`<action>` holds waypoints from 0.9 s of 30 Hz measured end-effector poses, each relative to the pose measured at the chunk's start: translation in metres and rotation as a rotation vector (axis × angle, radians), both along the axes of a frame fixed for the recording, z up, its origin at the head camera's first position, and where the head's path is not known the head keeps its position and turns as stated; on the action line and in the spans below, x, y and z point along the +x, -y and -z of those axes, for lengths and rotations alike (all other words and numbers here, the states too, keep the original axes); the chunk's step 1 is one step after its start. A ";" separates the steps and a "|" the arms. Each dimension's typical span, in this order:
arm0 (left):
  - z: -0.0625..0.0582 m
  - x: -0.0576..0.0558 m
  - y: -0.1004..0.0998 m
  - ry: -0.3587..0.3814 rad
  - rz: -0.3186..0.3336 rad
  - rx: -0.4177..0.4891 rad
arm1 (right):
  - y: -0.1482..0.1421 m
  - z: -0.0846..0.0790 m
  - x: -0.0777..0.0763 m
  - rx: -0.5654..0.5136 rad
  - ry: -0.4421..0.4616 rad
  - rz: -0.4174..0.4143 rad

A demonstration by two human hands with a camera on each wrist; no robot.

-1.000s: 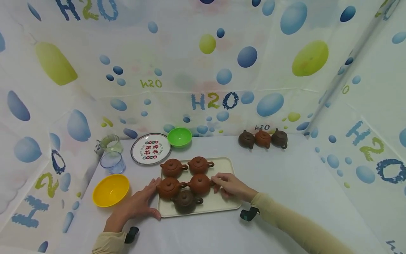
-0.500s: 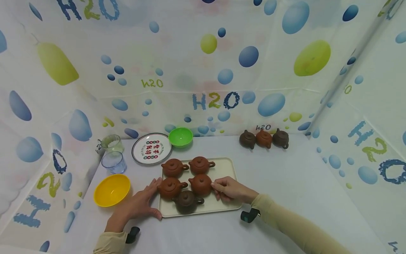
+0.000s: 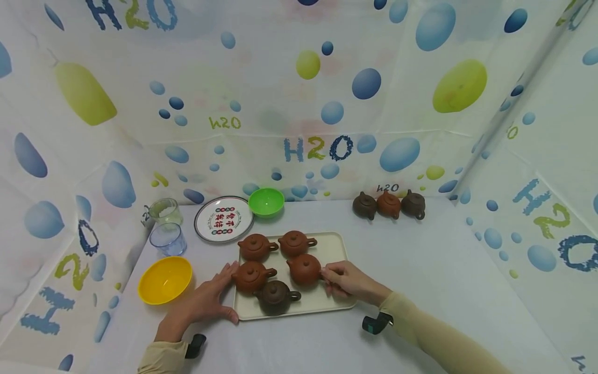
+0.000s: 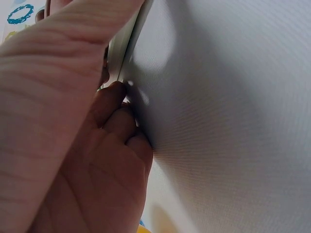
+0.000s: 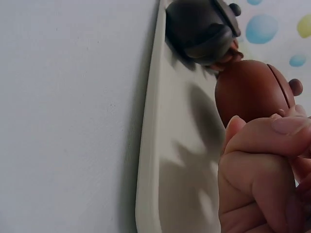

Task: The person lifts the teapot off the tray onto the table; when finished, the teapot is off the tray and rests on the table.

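Observation:
Pinched by its handle, a reddish-brown clay teapot (image 3: pixel 304 270) is in my right hand (image 3: pixel 348 281), over the right half of a cream tray (image 3: pixel 330 248). The right wrist view shows curled fingers (image 5: pixel 255 177) at that teapot's handle side, with a shadow under the pot. My left hand (image 3: pixel 205 300) rests against the tray's left edge, fingers and thumb spread along it. On the tray are a dark brown teapot (image 3: pixel 274 298), a red-brown teapot (image 3: pixel 250 278) behind it, and two more at the back, a left teapot (image 3: pixel 255 247) and a right teapot (image 3: pixel 294 243).
Left of the tray stand a yellow bowl (image 3: pixel 165 280), a blue glass (image 3: pixel 168 239) and a clear glass mug (image 3: pixel 164 212). Behind it are a printed plate (image 3: pixel 224 219) and a green bowl (image 3: pixel 266 202). Three small teapots (image 3: pixel 388 204) line the back right.
My right hand has moved right with the held teapot, away from the red-brown teapot at the left. My left hand and the tray have stayed in place.

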State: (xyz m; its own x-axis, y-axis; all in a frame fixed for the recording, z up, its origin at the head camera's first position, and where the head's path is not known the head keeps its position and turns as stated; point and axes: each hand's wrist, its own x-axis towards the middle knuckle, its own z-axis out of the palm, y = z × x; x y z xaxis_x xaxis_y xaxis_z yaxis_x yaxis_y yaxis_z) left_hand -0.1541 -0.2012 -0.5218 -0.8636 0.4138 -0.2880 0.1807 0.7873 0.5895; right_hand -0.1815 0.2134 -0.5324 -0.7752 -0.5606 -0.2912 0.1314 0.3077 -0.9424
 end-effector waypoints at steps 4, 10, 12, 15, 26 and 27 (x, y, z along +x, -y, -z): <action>-0.002 0.001 0.000 0.006 -0.004 0.004 | -0.009 -0.006 0.005 0.002 -0.003 0.035; -0.002 0.002 0.000 0.004 0.003 0.006 | -0.027 -0.011 0.012 0.009 -0.022 0.091; -0.001 0.000 0.000 0.001 0.004 0.006 | -0.035 -0.012 0.015 -0.003 -0.017 0.112; -0.001 -0.001 0.000 -0.007 0.011 0.010 | -0.049 -0.013 0.020 -0.021 -0.005 0.148; -0.002 0.002 -0.001 -0.026 0.024 -0.001 | -0.096 -0.019 0.040 -0.018 -0.004 0.303; -0.002 0.002 -0.001 -0.027 0.024 -0.005 | -0.100 -0.019 0.042 -0.014 -0.002 0.321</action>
